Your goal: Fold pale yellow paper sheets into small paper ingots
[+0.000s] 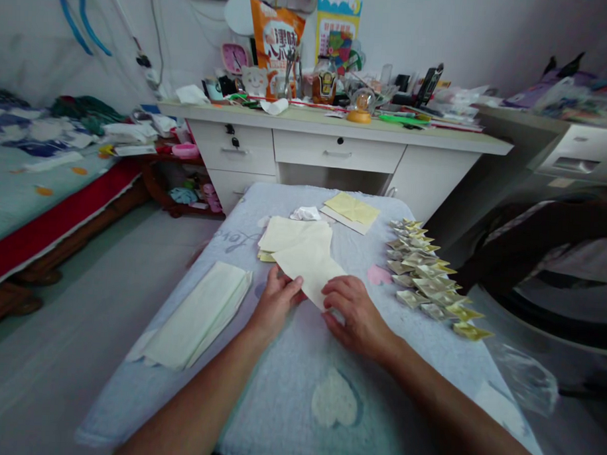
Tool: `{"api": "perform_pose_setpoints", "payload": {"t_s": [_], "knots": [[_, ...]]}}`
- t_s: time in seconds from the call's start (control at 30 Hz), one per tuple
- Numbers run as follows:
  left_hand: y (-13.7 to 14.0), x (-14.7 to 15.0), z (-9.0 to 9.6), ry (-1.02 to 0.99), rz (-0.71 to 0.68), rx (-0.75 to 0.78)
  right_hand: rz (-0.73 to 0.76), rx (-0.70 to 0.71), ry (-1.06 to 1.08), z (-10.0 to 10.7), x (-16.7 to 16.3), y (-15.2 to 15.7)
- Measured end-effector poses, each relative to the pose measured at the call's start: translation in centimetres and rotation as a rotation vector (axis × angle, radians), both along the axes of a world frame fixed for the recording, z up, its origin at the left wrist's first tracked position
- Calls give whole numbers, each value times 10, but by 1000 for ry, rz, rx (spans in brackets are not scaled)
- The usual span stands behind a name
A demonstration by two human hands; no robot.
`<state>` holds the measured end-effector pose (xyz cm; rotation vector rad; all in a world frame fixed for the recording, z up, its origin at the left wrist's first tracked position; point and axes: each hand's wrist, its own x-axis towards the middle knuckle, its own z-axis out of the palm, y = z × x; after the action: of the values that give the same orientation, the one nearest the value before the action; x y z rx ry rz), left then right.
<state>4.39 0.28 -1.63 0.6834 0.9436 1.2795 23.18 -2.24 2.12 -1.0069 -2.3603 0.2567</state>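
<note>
A pale cream sheet of paper (309,271) is held between my two hands over the cloth-covered table. My left hand (280,294) pinches its near left edge, thumb on top and fingers beneath. At its near right corner, my right hand (350,311) has curled fingers closed on the edge. Just beyond lies a stack of similar paper (288,235), partly covered by the held sheet. Rows of small folded paper boats (426,275) stand to the right of my right hand. Left of my left arm rests a thick pile of long pale paper (198,317).
A crumpled white paper (305,213) and some yellowish sheets (351,211) lie at the table's far side. Behind stands a white desk (336,154) loaded with clutter. A bed (45,198) is on the left, a washing machine (579,157) on the right. A clear plastic bag (524,378) hangs near the right edge.
</note>
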Motion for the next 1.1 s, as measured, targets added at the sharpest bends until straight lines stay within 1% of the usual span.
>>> {"api": "perform_pose_setpoints", "payload": {"t_s": [0.03, 0.07, 0.1, 0.17, 0.23, 0.3, 0.4, 0.47, 0.57, 0.67, 0.73, 0.8, 0.87, 0.93, 1.0, 1.03, 1.1], "knots": [[0, 0, -1, 35, 25, 14, 67, -47, 1, 2, 2, -5], [1, 0, -3, 73, 53, 27, 75, -77, 28, 3, 5, -8], [1, 0, -5, 102, 65, 32, 39, -85, 71, 2, 9, -8], [2, 0, -7, 127, 44, 31, -119, -65, 153, -5, 19, -1], [3, -1, -7, 142, 21, 23, -276, -35, 175, -19, 30, 10], [3, -2, -5, 161, 16, 26, -338, -29, 153, -35, 40, 20], [2, -3, -1, 173, 21, 38, -341, -59, 100, -53, 48, 30], [1, -4, 1, 163, 3, 42, -326, -87, 58, -59, 48, 32], [0, -5, 3, 157, -50, 30, -292, -97, 42, -58, 44, 30], [-1, -4, 2, 191, -102, 20, -258, -63, 48, -51, 39, 25], [-1, -4, 0, 242, -137, 33, -228, -44, 23, -46, 36, 22], [-1, -5, -2, 351, -154, 61, -201, -44, -12, -42, 35, 19], [0, -8, -3, 528, -119, 132, -179, -58, -43, -39, 35, 17], [3, -13, -4, 718, -7, 271, -170, -78, -68, -39, 37, 16], [5, -18, -5, 798, 44, 363, -170, -107, -101, -41, 38, 15], [6, -20, -5, 811, 44, 383, -173, -124, -117, -41, 39, 15], [8, -22, -6, 829, -6, 399, -171, -164, -148, -42, 40, 14]]}}
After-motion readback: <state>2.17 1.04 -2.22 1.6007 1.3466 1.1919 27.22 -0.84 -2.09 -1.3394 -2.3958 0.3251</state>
